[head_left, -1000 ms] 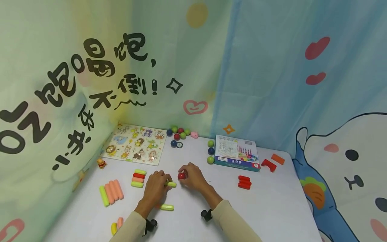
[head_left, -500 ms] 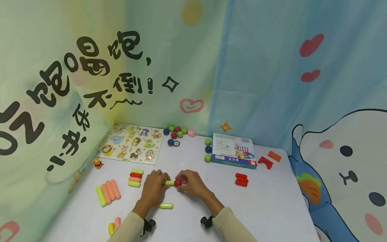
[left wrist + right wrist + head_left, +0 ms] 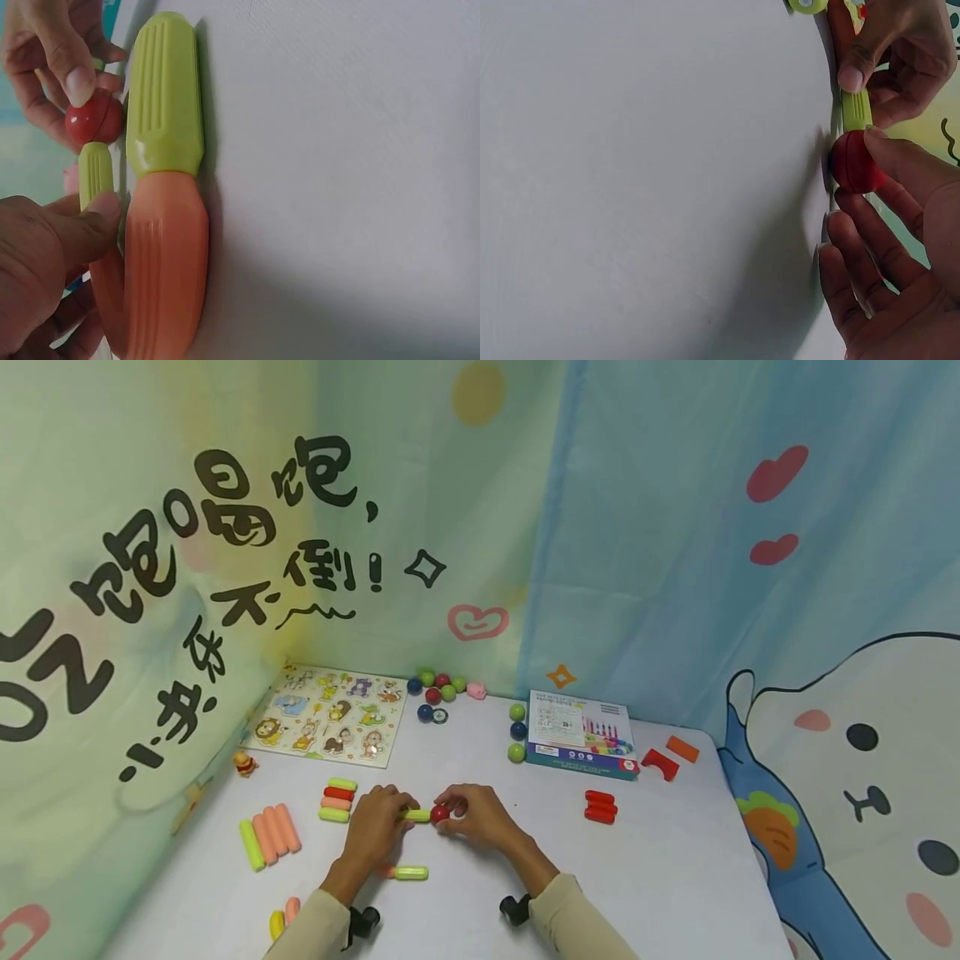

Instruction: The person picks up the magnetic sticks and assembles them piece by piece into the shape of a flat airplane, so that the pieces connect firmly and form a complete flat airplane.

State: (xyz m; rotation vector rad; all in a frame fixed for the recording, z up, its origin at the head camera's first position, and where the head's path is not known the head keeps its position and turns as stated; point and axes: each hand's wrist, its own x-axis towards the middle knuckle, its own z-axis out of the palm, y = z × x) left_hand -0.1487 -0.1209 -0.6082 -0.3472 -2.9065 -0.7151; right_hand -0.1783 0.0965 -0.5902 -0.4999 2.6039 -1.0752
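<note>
My left hand point(image 3: 372, 827) pinches a yellow-green ribbed stick point(image 3: 95, 169) between thumb and fingers. At that stick's free end sits a glossy red ball point(image 3: 440, 813), which my right hand point(image 3: 480, 817) holds by thumb and fingertips. In the left wrist view, an orange piece point(image 3: 109, 304) runs on behind the left thumb from the stick. Nearer that camera lies a second yellow-green stick point(image 3: 163, 97), joined end to end with an orange stick point(image 3: 166, 255). The head view has this pair on the table below the left hand, its orange part mostly covered.
Short sticks point(image 3: 335, 802) and longer sticks point(image 3: 271, 834) lie in rows at left. Red pieces point(image 3: 601, 807) are at right. Along the back are an animal picture board point(image 3: 327, 715), coloured balls point(image 3: 433, 696) and a flat box point(image 3: 581, 733) with more balls beside it.
My right hand has brought the red ball left and slightly down, from apart to the end of the yellow-green stick. Over the last half second both hands have barely moved.
</note>
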